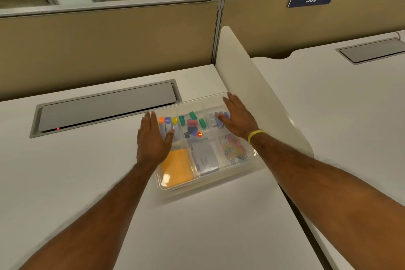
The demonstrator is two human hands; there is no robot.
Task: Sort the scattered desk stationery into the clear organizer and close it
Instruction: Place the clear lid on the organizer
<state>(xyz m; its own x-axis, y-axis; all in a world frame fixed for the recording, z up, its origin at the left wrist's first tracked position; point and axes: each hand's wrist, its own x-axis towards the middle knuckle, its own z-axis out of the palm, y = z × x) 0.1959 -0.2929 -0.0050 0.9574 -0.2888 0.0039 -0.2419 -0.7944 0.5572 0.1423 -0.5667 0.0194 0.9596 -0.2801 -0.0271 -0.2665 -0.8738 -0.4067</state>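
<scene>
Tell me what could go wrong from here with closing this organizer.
1. The left hand and right hand lie flat on the far half of the clear organizer. The near edge may stay unlatched.
2. The organizer sits close to the right edge of the desk. A sideways push could slide it toward the gap.
3. The jumbled green and red pieces in the middle compartment might hold the lid up.
</scene>
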